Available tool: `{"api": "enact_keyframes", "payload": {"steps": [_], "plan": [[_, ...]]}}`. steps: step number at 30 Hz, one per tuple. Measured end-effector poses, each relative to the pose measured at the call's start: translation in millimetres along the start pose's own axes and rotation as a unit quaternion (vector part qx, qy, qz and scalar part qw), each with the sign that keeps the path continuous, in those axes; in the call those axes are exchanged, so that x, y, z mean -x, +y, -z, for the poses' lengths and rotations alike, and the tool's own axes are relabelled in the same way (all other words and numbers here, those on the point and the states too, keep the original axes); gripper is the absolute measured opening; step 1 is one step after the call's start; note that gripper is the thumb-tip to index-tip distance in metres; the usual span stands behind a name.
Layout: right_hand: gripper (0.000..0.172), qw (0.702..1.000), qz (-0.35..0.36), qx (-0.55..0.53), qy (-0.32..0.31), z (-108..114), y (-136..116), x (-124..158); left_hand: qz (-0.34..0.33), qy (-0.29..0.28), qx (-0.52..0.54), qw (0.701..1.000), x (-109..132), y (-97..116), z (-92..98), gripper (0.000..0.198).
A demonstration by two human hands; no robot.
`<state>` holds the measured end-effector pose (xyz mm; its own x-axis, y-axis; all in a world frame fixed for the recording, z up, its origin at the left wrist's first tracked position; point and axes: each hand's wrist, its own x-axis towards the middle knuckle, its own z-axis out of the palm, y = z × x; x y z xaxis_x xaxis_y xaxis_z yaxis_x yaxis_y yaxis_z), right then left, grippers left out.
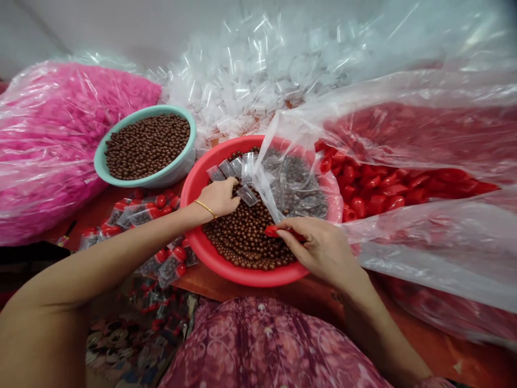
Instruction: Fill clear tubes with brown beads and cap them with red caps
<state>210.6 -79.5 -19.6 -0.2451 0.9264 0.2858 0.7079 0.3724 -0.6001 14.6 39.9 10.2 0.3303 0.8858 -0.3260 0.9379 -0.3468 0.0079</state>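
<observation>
My left hand (pixel 221 197), with a gold bracelet at the wrist, reaches into a red basin (pixel 246 278) of shiny brown beads (pixel 242 237). Its thumb and forefinger close around the near end of a small clear plastic container (pixel 247 195); the other fingers are hidden. More clear containers (pixel 247 167) lie on the beads just beyond. At the basin's right rim, my right hand (pixel 319 248) pinches a red plastic cap (pixel 272 231) between thumb and fingers. A translucent plastic bag (pixel 264 175) with its edge raised covers the basin's right side, close to that hand.
Left of the basin stands a pale green bowl (pixel 189 145) of brown beads. Filled, red-capped containers (pixel 172 267) lie in front of it. A bag of pink pieces (pixel 52 129) is far left, red caps (pixel 375 188) spill from a bag at right, and clear containers (pixel 250 81) pile up behind.
</observation>
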Motion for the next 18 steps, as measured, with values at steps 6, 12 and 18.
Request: {"api": "enact_keyframes", "payload": {"steps": [6, 12, 18], "plan": [[0.019, 1.000, -0.008, -0.003, -0.011, 1.1, 0.5, -0.2, -0.002, -0.051, -0.065, 0.997, 6.9, 7.3, 2.9, 0.064], [0.018, 1.000, -0.009, 0.001, -0.016, 1.1, 0.3, -0.6, -0.006, -0.006, -0.030, 1.000, 4.6, 12.3, -13.6, 0.049], [0.017, 1.000, -0.010, -0.001, -0.015, 0.7, 0.7, -0.7, -0.095, 0.022, 0.082, 0.992, -3.0, 5.0, -14.5, 0.025]]}}
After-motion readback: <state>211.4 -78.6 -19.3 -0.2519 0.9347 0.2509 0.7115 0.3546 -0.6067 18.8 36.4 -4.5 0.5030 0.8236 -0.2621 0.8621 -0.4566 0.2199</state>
